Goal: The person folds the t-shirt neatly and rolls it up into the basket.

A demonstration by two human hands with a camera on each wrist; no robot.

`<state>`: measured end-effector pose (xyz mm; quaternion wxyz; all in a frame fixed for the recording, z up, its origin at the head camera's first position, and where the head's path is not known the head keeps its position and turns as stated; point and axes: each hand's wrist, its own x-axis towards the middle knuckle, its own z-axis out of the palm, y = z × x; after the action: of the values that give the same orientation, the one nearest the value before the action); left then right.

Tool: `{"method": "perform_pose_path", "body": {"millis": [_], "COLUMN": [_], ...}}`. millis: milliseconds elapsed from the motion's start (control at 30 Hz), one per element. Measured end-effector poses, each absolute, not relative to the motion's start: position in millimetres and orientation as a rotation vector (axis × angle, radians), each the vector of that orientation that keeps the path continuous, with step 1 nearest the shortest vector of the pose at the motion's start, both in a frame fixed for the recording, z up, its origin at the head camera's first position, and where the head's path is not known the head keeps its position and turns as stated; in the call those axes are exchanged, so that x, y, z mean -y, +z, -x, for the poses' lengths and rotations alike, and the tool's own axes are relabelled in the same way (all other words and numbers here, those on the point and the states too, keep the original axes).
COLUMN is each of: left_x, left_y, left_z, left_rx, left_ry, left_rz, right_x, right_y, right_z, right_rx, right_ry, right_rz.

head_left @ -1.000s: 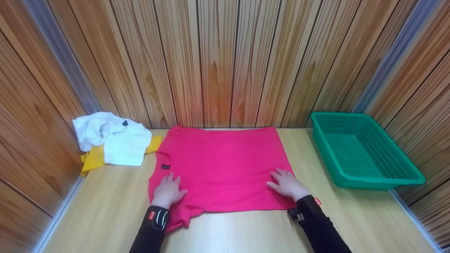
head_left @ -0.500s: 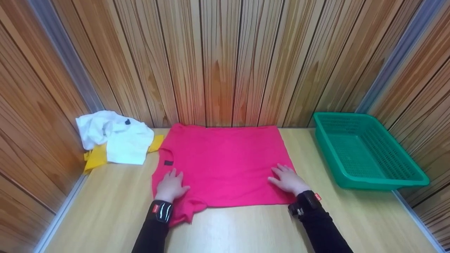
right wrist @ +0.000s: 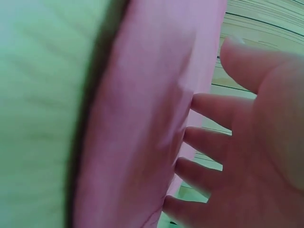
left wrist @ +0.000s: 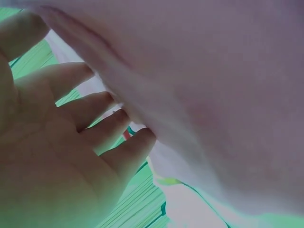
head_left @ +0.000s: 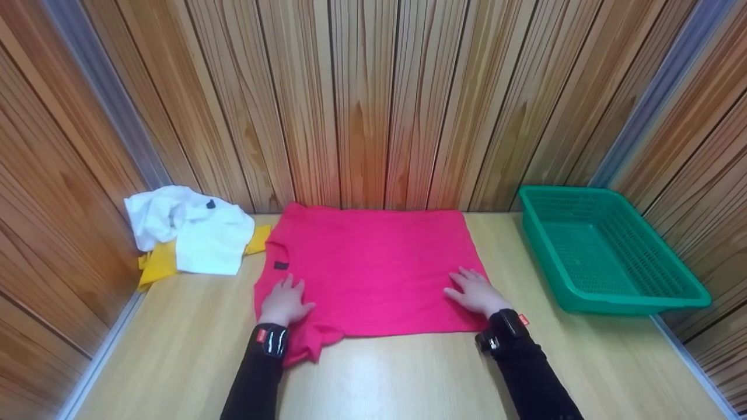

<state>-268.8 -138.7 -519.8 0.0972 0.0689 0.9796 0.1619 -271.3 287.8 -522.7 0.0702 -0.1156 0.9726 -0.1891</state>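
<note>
A bright pink T-shirt (head_left: pixel 379 268) lies spread sideways on the table, its neckline with a dark label toward the left and its hem toward the right. My left hand (head_left: pixel 286 301) rests on the shirt just below the neckline, fingers spread. Near the hem, at the lower right corner, my right hand (head_left: pixel 477 291) touches the cloth with fingers apart. In the left wrist view the fingertips of the left hand (left wrist: pixel 71 128) meet the fabric. The right wrist view has the right hand (right wrist: pixel 237 142) with fingertips on the shirt. A sleeve bunches up beside the left wrist.
At the back left a crumpled white garment (head_left: pixel 213 245) lies over a yellow cloth (head_left: pixel 159 268). A green plastic basket (head_left: pixel 569 291) with perforated sides stands at the right. Wood-panelled walls (head_left: pixel 362 105) enclose the table (head_left: pixel 397 379) at the back and both sides.
The shirt's near edge has shifted away from me, toward the back wall, with both hands resting on it. The basket and the white garment stay put.
</note>
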Motion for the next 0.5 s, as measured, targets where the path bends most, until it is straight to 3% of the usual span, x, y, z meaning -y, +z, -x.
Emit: {"method": "perform_pose_path", "body": {"millis": [500], "left_x": [138.3], "left_y": [-522.0], "left_z": [277.0], "left_rx": [-2.886], "left_ry": [0.486], "left_rz": [-0.212], "right_x": [-288.6], "right_y": [-524.5], "right_z": [276.9], "right_rx": [-2.941], "right_ry": [-0.553], "right_rz": [0.354]}}
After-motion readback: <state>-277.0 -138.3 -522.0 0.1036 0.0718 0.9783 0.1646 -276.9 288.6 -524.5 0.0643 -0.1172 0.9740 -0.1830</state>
